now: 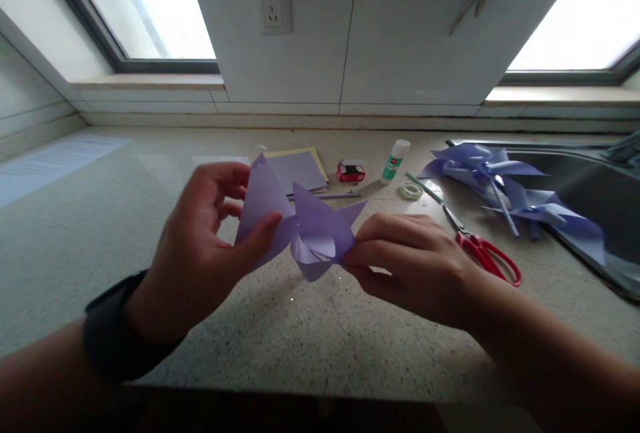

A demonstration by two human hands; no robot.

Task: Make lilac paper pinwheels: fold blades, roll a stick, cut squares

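Above the front half of the speckled table, between your two hands: one lilac paper piece, cut and partly curled, its points standing up and a rounded loop at its middle, raised clear of the surface.

Left hand, yours: fingers closed on the broad pointed flap at the piece's left, thumb across the near face, the other fingers behind; one black band at your wrist.

Right hand, yours: thumb and forefinger pinched together on the piece's lower right edge, remaining fingers curled.

Behind the piece: one stack of paper, lilac on top with yellow showing at the back; one thin lilac stick, lying flat just in front of it.

To the right of the stack, in order: one small red box, dark on its front; one glue stick, upright, white and green; one roll of tape, flat, just in front of the glue stick; one pair of scissors, red-handled, beyond your right hand.

Far right: two lilac pinwheels, near each other, reaching over the rim of a metal sink.

Far left: one printed sheet, flat.
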